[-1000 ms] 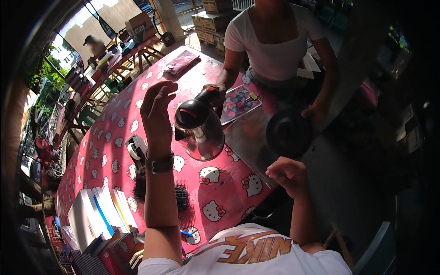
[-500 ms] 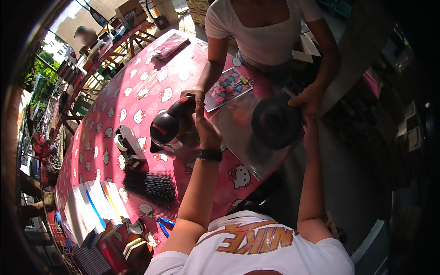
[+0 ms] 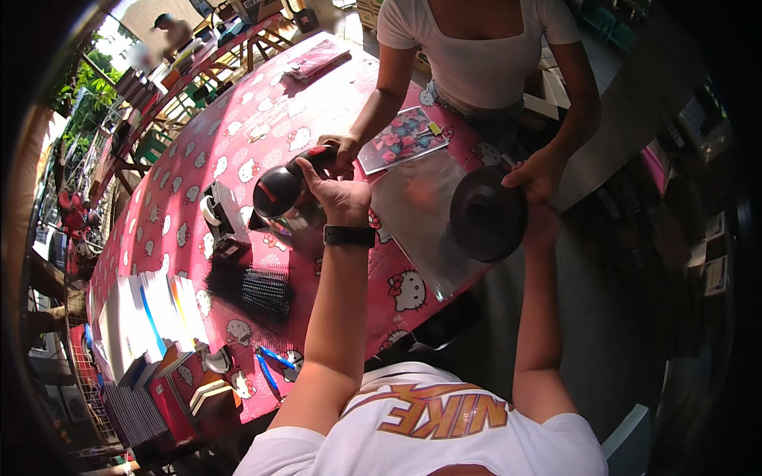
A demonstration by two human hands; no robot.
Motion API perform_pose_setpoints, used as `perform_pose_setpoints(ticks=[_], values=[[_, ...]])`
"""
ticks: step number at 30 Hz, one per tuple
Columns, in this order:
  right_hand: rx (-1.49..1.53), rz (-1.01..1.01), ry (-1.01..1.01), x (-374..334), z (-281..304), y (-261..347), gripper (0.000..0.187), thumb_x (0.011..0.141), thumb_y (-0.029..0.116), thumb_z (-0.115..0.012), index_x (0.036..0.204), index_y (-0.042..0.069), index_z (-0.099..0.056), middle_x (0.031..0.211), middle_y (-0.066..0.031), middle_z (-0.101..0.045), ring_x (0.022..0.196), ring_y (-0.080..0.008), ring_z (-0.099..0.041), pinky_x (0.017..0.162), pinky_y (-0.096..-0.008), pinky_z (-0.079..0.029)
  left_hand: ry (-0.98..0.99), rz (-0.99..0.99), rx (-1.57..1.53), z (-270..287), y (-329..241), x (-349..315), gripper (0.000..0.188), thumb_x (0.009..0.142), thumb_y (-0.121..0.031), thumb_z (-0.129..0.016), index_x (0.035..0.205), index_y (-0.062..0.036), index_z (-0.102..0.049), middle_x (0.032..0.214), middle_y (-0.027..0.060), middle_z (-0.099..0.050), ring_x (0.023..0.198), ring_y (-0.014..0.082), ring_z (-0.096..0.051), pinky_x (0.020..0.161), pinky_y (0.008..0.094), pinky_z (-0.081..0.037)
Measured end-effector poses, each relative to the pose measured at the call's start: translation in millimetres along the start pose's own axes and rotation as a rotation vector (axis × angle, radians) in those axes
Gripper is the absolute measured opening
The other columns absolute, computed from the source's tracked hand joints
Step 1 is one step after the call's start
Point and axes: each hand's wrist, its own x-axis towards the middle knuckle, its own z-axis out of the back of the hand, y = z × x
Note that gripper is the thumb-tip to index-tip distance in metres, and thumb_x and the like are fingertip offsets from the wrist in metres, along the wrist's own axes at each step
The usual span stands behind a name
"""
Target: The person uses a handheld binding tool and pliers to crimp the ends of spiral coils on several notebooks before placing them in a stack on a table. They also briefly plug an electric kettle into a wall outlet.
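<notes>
Currently: kettle (image 3: 278, 193) and black disc (image 3: 486, 218), four hands about them

Kettle: hovering or resting above the table (image 3: 178, 198), left of its right edge; I am unable to tell which.
Left hand (image 3: 345, 200), dark wristband: my wearer is pressing its thumb close against the kettle's handle, palm showing; fingers are hiding, so I am not able to tell whether it is gripping.
Co-worker's right hand (image 3: 341, 152): grasping that handle.
Disc: hanging over the table's right edge.
Right hand (image 3: 542, 226): sitting in shadow behind the disc's lower right rim; its grasp I am not able to tell.
Co-worker's left hand (image 3: 538, 176): holding the disc's upper right rim.
Plastic sheet (image 3: 417, 230): lying along the right edge.
Floral notebook (image 3: 403, 140): lying just beyond the sheet.
Tape dispenser (image 3: 226, 220): standing left of the kettle.
Black bristled thing (image 3: 266, 293): lying nearer the near edge.
Books (image 3: 127, 329): standing by the near left corner.
</notes>
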Motion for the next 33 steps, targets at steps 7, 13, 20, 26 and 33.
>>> perform_pose_setpoints(ticks=[7, 13, 20, 26, 33], values=[[0.049, -0.064, -0.173, -12, -23, -8, 0.072, 0.081, 0.039, -0.055, 0.132, -0.001, -0.025, 0.129, -0.0144, -0.037, 0.121, -0.0238, -0.039, 0.102, -0.0379, -0.031, -0.012, 0.036, -0.029, 9, 3, 5, 0.046, 0.073, -0.047, -0.067, 0.101, -0.0138, -0.054, 0.110, -0.0016, -0.048, 0.109, 0.0125, -0.039, 0.101, 0.0310, -0.021], [-0.084, -0.330, -0.519, -30, -44, -17, 0.053, 0.075, 0.011, -0.064, 0.123, 0.007, -0.040, 0.112, -0.0046, -0.048, 0.107, -0.0155, -0.049, 0.090, -0.0331, -0.044, -0.027, 0.111, 0.189, -2, 5, -31, 0.052, 0.070, -0.049, -0.067, 0.108, -0.0190, -0.049, 0.113, -0.0058, -0.043, 0.112, 0.0152, -0.040, 0.104, 0.0493, -0.006], [-0.492, -0.148, -0.600, -40, -54, -23, 0.061, 0.064, -0.007, -0.067, 0.118, 0.008, -0.043, 0.092, 0.0008, -0.044, 0.091, -0.0109, -0.047, 0.085, -0.0263, -0.043, 0.130, 0.026, 0.282, 39, -9, -67, 0.034, 0.079, -0.036, -0.061, 0.104, -0.0139, -0.055, 0.103, -0.0013, -0.054, 0.102, 0.0156, -0.047, 0.085, 0.0374, -0.037], [-0.647, -0.223, -0.733, -43, -47, -18, 0.052, 0.065, -0.009, -0.067, 0.110, 0.008, -0.047, 0.091, 0.0003, -0.045, 0.089, -0.0110, -0.049, 0.082, -0.0261, -0.043, 0.207, -0.052, 0.341, 64, -22, -114, 0.033, 0.081, -0.038, -0.056, 0.104, -0.0150, -0.054, 0.093, -0.0024, -0.058, 0.094, 0.0139, -0.051, 0.082, 0.0359, -0.036], [-0.832, -0.112, -0.793, -48, -34, -25, 0.034, 0.069, -0.007, -0.068, 0.097, 0.005, -0.052, 0.086, -0.0008, -0.053, 0.080, -0.0104, -0.053, 0.081, -0.0250, -0.043, 0.155, -0.154, 0.560, 102, -54, -165, 0.033, 0.089, -0.031, -0.050, 0.110, -0.0062, -0.046, 0.087, 0.0007, -0.053, 0.080, 0.0077, -0.049, 0.071, 0.0231, -0.038]])
